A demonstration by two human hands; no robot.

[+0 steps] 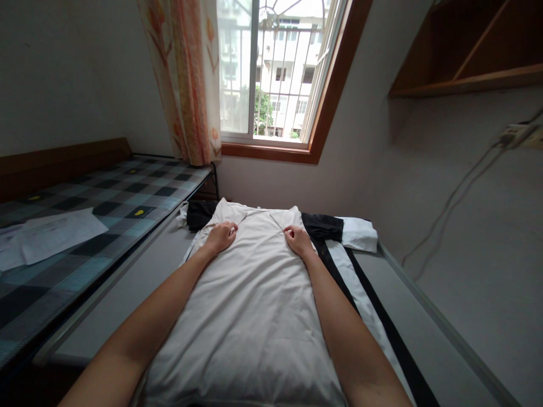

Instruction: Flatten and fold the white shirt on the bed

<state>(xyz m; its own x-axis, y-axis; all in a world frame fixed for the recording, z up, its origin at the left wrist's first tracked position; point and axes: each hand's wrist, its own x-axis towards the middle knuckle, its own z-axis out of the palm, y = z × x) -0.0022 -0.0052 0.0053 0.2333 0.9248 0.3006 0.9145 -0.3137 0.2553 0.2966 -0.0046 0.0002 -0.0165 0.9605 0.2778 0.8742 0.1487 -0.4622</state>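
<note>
A white shirt point(254, 305) lies stretched lengthwise in front of me, its body wrinkled and its top edge toward the window. My left hand point(221, 236) is closed, with thumb and fingers pinching the fabric near the upper left. On the upper right, my right hand point(298, 239) pinches the same shirt in a similar way. Thin ridges or lines run from both sets of fingertips toward the top edge; I cannot tell whether they are creases or cords. Partly covered by the shirt is a black-and-white garment point(360, 234), its sleeve and stripes showing on the right.
The clothes lie on a grey tabletop point(123, 299). To the left is a bed with a checked cover point(148, 186) and paper sheets point(59, 232). A curtain point(190, 85) hangs beside the barred window point(280, 73). Cables point(453, 192) run down the right wall below a wooden shelf point(466, 85).
</note>
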